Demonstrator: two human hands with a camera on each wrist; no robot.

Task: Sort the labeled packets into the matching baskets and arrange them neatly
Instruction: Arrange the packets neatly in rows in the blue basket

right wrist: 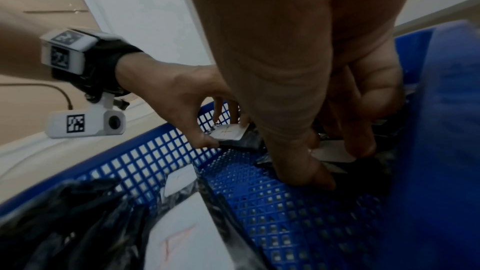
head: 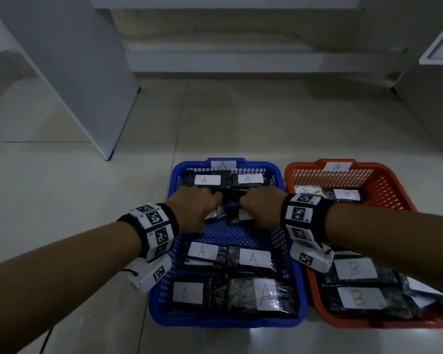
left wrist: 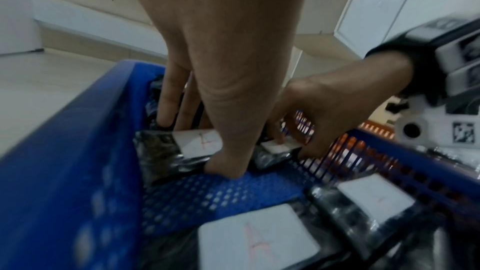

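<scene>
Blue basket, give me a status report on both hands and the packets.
Left hand grips one A packet, right hand grips another, mid blue basket. Six A packets already lined up. Nothing in the way.

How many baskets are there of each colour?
blue basket: 1
orange basket: 1
Total: 2 baskets
</scene>
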